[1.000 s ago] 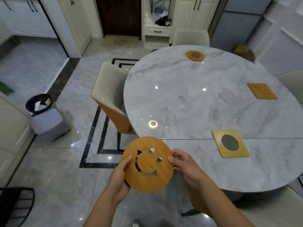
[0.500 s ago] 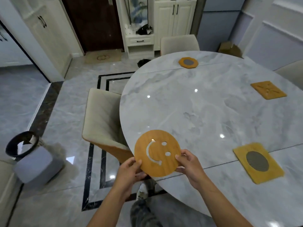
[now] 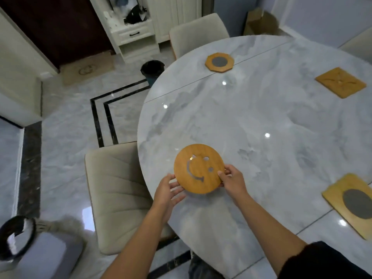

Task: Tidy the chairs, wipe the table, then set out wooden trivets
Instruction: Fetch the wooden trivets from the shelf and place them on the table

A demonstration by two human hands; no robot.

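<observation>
— Holding the round smiley trivet [image 3: 198,168] low over the near-left part of the marble surface [image 3: 261,125], are they? I can't tell whether it already touches.

— Nor can I; it looks tilted, near edge toward the person. The right hand [image 3: 231,179] pinches its right rim between thumb and fingers. The left hand [image 3: 168,191] is loosely spread, fingertips at the lower-left rim, more steadying than gripping.

— What could go wrong?

— My guess: the stone looks polished and glossy, with ceiling lights mirrored in it, so a thin smooth wooden disc could skate if it is let go at a slant. It sits near the curved edge, above the cream chair [image 3: 118,196], so a slide that way might carry it off onto the seat or floor. A one-sided pinch could also let the far edge drop and clack.

— And the other pieces?

— Three lie flat, well apart: an octagonal trivet [image 3: 219,62] with a grey round inset at the far side, a square carved trivet [image 3: 340,82] to the right, and a rectangular trivet [image 3: 351,204] with a grey oval pad nearest on the right. All are honey-coloured wood; the held one has cut-through eyes and a curved mouth. A thin seam crosses the slab.
</observation>
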